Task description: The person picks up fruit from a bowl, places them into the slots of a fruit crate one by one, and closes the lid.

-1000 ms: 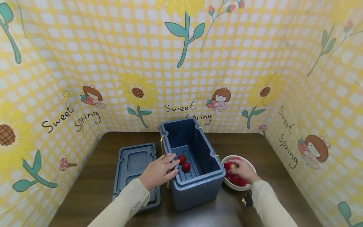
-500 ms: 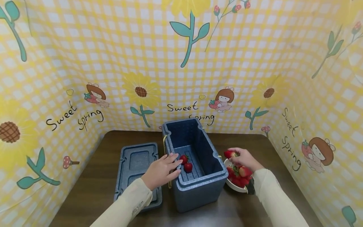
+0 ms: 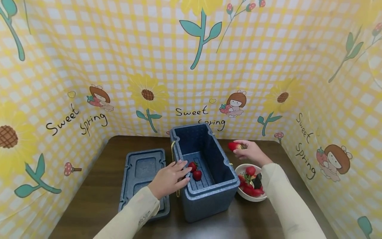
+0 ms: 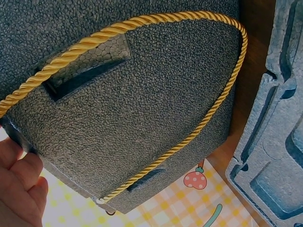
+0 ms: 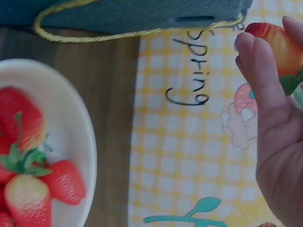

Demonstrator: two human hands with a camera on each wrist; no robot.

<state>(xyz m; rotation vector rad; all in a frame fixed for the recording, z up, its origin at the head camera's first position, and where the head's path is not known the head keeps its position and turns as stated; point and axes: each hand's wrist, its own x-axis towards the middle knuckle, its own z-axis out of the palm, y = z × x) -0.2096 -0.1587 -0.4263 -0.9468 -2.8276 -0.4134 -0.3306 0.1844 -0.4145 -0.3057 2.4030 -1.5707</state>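
Observation:
My right hand (image 3: 252,152) pinches a strawberry (image 3: 234,146) in the air, beyond the white bowl and to the right of the box. In the right wrist view the held strawberry (image 5: 279,47) shows a pale shoulder and green leaves. My left hand (image 3: 170,179) rests on the near left rim of the deep blue-grey foam box (image 3: 209,204), fingers extended over the edge. Two red strawberries (image 3: 196,175) lie on the box floor near those fingertips. Several more strawberries (image 3: 250,171) fill the white bowl (image 3: 252,198), which stands right of the box.
The box's lid (image 3: 146,169) lies flat on the brown table (image 3: 89,199) to the left. A gold rope handle (image 4: 208,118) hangs along the box's side. Checked yellow cloth (image 3: 167,59) encloses the table at the back and both sides.
My right hand has risen out of the bowl with a strawberry and moved away from me, past the bowl's far side. My left hand has stayed on the box rim.

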